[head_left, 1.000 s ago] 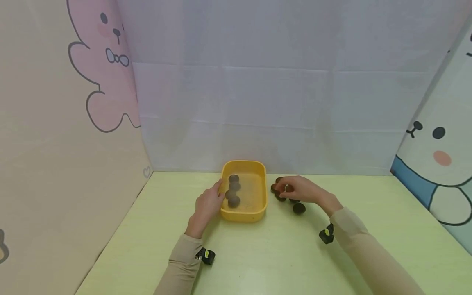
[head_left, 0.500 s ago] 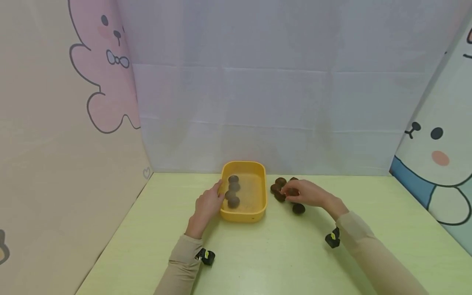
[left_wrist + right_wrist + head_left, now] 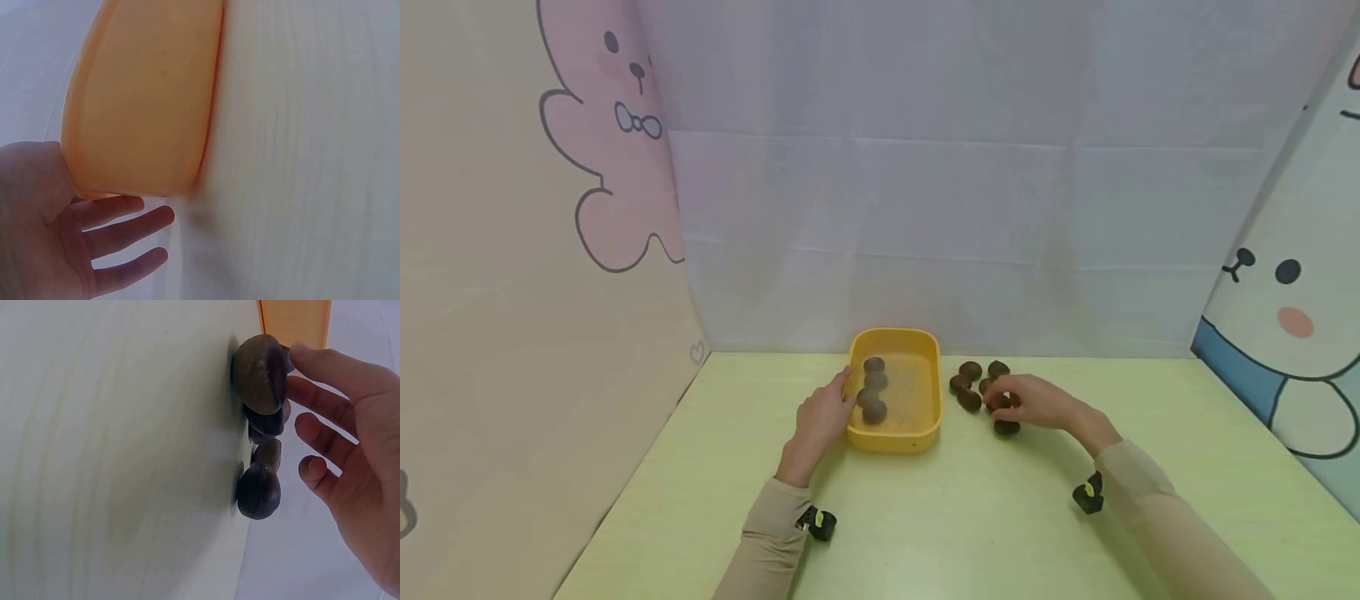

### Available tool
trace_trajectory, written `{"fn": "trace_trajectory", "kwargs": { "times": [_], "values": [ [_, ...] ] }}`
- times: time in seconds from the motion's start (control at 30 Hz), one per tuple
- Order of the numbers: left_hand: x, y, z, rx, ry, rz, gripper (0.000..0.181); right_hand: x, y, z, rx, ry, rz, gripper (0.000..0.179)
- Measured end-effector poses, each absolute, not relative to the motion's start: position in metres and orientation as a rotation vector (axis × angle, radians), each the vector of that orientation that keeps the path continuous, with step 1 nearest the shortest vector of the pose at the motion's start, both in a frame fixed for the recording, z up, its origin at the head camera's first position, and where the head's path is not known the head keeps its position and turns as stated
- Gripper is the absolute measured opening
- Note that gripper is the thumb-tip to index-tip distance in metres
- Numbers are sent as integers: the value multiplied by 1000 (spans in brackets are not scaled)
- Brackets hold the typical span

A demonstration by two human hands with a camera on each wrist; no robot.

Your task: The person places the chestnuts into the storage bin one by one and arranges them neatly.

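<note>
Narrow gap btwn yellow tray (image 3: 895, 442) & brown nuts (image 3: 969, 401); nuts crowd R fingers (image 3: 320, 400); tabletop (image 3: 940, 517) nearside of tray free.

The tray (image 3: 895, 442) looks smooth plastic, the chestnuts (image 3: 259, 492) slightly glossy.

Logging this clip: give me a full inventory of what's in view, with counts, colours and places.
Flat tabletop: one, pale yellow-green, under everything.
Rounded rectangular tray: one, yellow, towards the tabletop's far edge.
Dull rounded chestnuts: four, greyish brown, inside the tray's left half.
Glossy rounded chestnuts: at least seven, dark brown, right of the tray; some partly hidden.
Creased sheet: one, whitish, behind the tabletop.
Cartoon bear: one, pink, on the left wall.
Cartoon figure: one, white with blue, far right.
Wrist devices: two, black, one per wrist.
Sleeves: two, beige, both forearms.
Left hand: one, bare, holding the tray's left side.
Right hand: one, bare, at the glossy chestnuts.
</note>
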State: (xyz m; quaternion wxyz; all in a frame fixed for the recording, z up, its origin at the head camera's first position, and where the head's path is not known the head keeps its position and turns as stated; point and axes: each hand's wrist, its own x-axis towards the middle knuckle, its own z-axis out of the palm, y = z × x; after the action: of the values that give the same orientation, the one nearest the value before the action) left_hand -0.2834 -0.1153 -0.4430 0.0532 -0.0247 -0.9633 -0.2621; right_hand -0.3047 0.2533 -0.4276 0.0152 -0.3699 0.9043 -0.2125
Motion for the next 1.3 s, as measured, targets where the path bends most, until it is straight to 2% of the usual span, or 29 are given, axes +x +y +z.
{"fn": "trace_trajectory", "kwargs": {
  "times": [1.07,1.3],
  "values": [
    [-282,-115,-442,-89,-2923,-823,56,-296,270,-436,-1049,2660,-676,35],
    [-282,-115,-442,-93,-2918,-833,56,-293,267,-433,-1033,2646,-679,25]
  ]
}}
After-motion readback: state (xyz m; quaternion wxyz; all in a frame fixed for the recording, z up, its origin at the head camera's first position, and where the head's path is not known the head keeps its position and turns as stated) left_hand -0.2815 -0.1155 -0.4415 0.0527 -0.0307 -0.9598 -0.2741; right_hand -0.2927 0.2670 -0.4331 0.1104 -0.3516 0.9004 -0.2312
